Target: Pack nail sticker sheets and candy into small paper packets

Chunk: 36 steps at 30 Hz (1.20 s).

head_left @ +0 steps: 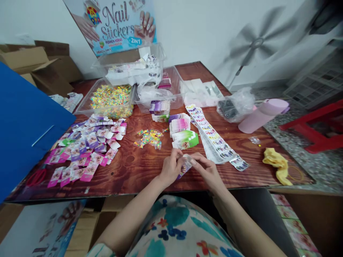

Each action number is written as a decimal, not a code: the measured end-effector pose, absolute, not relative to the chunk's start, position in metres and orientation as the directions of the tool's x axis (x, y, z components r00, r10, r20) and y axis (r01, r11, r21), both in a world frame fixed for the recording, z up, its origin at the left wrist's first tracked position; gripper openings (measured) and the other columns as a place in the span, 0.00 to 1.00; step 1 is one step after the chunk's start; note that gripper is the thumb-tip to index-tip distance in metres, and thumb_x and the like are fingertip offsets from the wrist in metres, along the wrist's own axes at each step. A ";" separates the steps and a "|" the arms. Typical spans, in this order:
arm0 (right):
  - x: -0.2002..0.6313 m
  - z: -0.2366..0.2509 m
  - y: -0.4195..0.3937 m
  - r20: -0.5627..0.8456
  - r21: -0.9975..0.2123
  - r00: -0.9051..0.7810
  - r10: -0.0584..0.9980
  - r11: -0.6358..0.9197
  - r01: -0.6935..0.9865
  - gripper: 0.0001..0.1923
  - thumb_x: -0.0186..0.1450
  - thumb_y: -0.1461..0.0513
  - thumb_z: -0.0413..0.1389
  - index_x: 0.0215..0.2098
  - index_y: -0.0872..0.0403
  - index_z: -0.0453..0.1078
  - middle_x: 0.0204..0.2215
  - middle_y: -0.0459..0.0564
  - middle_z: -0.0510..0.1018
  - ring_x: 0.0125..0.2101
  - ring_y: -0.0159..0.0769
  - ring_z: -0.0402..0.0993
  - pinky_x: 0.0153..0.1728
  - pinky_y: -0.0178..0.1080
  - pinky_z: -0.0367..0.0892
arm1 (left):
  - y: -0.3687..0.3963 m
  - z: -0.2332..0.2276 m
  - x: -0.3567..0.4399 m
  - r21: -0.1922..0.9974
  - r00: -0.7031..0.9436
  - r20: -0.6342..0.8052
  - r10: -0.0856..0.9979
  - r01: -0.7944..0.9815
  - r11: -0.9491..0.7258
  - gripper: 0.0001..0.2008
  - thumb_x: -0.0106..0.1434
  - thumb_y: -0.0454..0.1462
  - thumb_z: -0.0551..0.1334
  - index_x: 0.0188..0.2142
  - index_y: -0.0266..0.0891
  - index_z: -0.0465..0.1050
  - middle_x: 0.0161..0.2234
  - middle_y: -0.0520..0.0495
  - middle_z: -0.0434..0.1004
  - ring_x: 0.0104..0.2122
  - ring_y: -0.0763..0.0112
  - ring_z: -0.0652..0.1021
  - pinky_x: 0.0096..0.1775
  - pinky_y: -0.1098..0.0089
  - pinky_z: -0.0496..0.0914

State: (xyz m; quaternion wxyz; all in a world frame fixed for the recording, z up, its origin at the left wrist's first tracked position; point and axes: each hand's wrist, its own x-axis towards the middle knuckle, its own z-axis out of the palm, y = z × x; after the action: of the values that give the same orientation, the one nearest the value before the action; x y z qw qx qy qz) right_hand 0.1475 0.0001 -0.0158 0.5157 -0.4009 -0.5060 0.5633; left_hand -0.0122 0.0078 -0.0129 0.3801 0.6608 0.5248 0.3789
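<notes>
Near the table's front edge, my left hand (pixel 170 167) and my right hand (pixel 205 170) meet around a small purple-and-white printed packet (pixel 184 169). Fingers of both hands pinch its upper end, where a whitish flap shows. Just beyond lie a green-and-white flat card box (pixel 187 139) and a stack of pink ones (pixel 180 125). Long strips of nail stickers (pixel 211 135) stretch away to the right of my right hand. Left of the card boxes is a small heap of candy sachets (pixel 150 138). A large pile of filled packets (pixel 88 142) covers the table's left side.
Clear plastic bins hold colourful candies (pixel 112 96) and sticker sheets (pixel 134 73) at the back. A pink bottle (pixel 264 114), a yellow cloth (pixel 277 165) and a plastic bag (pixel 238 103) are on the right. Red scissors (pixel 36 177) and a blue panel (pixel 29 125) are at left.
</notes>
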 end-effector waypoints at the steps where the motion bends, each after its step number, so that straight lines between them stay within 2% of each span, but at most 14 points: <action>1: 0.148 -0.014 -0.001 0.149 -0.986 -0.148 0.978 0.135 -0.103 0.09 0.60 0.56 0.63 0.38 0.48 0.79 0.35 0.49 0.78 0.37 0.38 0.74 0.41 0.41 0.69 | 0.008 -0.012 -0.012 0.898 0.150 0.106 0.983 0.410 -0.159 0.08 0.68 0.43 0.52 0.38 0.42 0.63 0.23 0.56 0.69 0.23 0.73 0.72 0.29 0.74 0.61; 3: 0.149 -0.009 -0.001 0.229 -0.973 -0.175 0.958 0.229 -0.021 0.08 0.61 0.57 0.62 0.39 0.47 0.80 0.35 0.50 0.79 0.38 0.39 0.75 0.42 0.42 0.70 | 0.008 -0.010 -0.012 0.893 0.129 0.128 0.983 0.417 -0.170 0.09 0.70 0.42 0.49 0.36 0.42 0.62 0.24 0.55 0.68 0.24 0.72 0.72 0.30 0.73 0.61; 5: 0.148 -0.006 0.000 0.223 -0.974 -0.181 0.958 0.227 -0.002 0.08 0.61 0.57 0.62 0.39 0.47 0.80 0.35 0.50 0.80 0.37 0.39 0.75 0.41 0.43 0.71 | 0.007 -0.011 -0.011 0.888 0.112 0.145 0.983 0.423 -0.179 0.10 0.70 0.42 0.47 0.36 0.42 0.62 0.24 0.55 0.67 0.24 0.72 0.71 0.30 0.73 0.61; 7: 0.147 -0.005 0.002 0.146 -0.989 -0.167 0.975 0.143 -0.030 0.08 0.59 0.56 0.64 0.37 0.48 0.81 0.33 0.50 0.80 0.36 0.39 0.76 0.40 0.42 0.71 | 0.005 -0.012 -0.009 0.873 0.089 0.157 0.984 0.454 -0.180 0.10 0.70 0.42 0.47 0.36 0.42 0.62 0.25 0.55 0.67 0.25 0.72 0.71 0.30 0.73 0.62; 11: 0.145 -0.011 0.005 -0.113 -0.972 -0.132 0.985 -0.137 -0.189 0.12 0.51 0.55 0.69 0.33 0.49 0.81 0.31 0.47 0.82 0.32 0.37 0.76 0.38 0.40 0.72 | 0.003 -0.017 -0.008 0.800 0.100 0.161 0.982 0.569 -0.190 0.09 0.70 0.41 0.47 0.39 0.42 0.62 0.26 0.53 0.70 0.27 0.69 0.74 0.31 0.72 0.63; 15: 0.146 -0.017 0.004 -0.218 -0.945 -0.112 0.970 -0.238 -0.224 0.14 0.50 0.54 0.70 0.33 0.50 0.81 0.31 0.48 0.83 0.31 0.38 0.77 0.38 0.42 0.72 | 0.000 -0.019 -0.009 0.737 0.158 0.138 0.978 0.643 -0.208 0.09 0.70 0.40 0.47 0.42 0.42 0.63 0.27 0.52 0.72 0.26 0.69 0.76 0.30 0.72 0.63; 17: 0.149 -0.017 0.003 -0.195 -0.958 -0.116 0.974 -0.215 -0.191 0.13 0.51 0.54 0.69 0.33 0.50 0.81 0.31 0.48 0.83 0.31 0.38 0.77 0.39 0.42 0.72 | 0.000 -0.018 -0.009 0.728 0.172 0.131 0.976 0.652 -0.212 0.09 0.70 0.40 0.47 0.41 0.43 0.63 0.27 0.52 0.72 0.26 0.69 0.76 0.30 0.72 0.64; 21: 0.157 -0.010 0.004 -0.046 -0.996 -0.189 0.981 -0.058 -0.061 0.11 0.55 0.55 0.66 0.36 0.48 0.81 0.32 0.48 0.82 0.35 0.39 0.76 0.39 0.41 0.71 | 0.001 -0.016 -0.009 0.737 0.160 0.135 0.978 0.643 -0.207 0.09 0.70 0.40 0.47 0.41 0.43 0.64 0.26 0.53 0.71 0.26 0.70 0.76 0.30 0.72 0.64; 25: 0.160 -0.004 0.006 0.031 -1.000 -0.223 0.974 0.030 -0.007 0.09 0.57 0.56 0.65 0.36 0.49 0.81 0.30 0.48 0.81 0.32 0.37 0.75 0.36 0.39 0.70 | 0.001 -0.016 -0.008 0.743 0.169 0.129 0.977 0.636 -0.208 0.09 0.70 0.40 0.48 0.41 0.43 0.64 0.26 0.53 0.71 0.26 0.69 0.76 0.30 0.72 0.64; 28: 0.163 -0.006 0.008 -0.019 -1.000 -0.278 0.960 -0.025 -0.017 0.09 0.57 0.56 0.65 0.33 0.51 0.81 0.29 0.48 0.81 0.30 0.36 0.74 0.35 0.38 0.70 | -0.001 -0.018 -0.008 0.719 0.197 0.122 0.973 0.658 -0.223 0.09 0.70 0.40 0.48 0.42 0.42 0.64 0.26 0.52 0.72 0.26 0.68 0.77 0.29 0.72 0.64; 32: 0.167 -0.011 0.009 -0.124 -0.984 -0.320 0.939 -0.157 -0.081 0.11 0.55 0.55 0.66 0.35 0.51 0.80 0.30 0.48 0.82 0.29 0.35 0.75 0.33 0.38 0.71 | -0.002 -0.022 -0.009 0.674 0.230 0.113 0.966 0.697 -0.245 0.09 0.70 0.41 0.48 0.42 0.43 0.63 0.28 0.52 0.74 0.27 0.68 0.77 0.29 0.72 0.64; 36: 0.171 -0.009 0.008 -0.046 -0.999 -0.328 0.944 -0.047 0.005 0.11 0.57 0.55 0.65 0.35 0.51 0.81 0.32 0.49 0.82 0.31 0.37 0.75 0.36 0.40 0.71 | -0.001 -0.023 -0.008 0.688 0.241 0.104 0.965 0.683 -0.244 0.08 0.70 0.40 0.48 0.42 0.43 0.63 0.29 0.52 0.75 0.27 0.69 0.77 0.30 0.72 0.64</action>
State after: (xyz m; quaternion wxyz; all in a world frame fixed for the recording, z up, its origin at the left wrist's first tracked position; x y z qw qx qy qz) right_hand 0.1705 0.0084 -0.0092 0.3988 -0.4207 -0.5636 0.5886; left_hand -0.0083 -0.0012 -0.0227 0.2638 0.7422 0.5552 0.2672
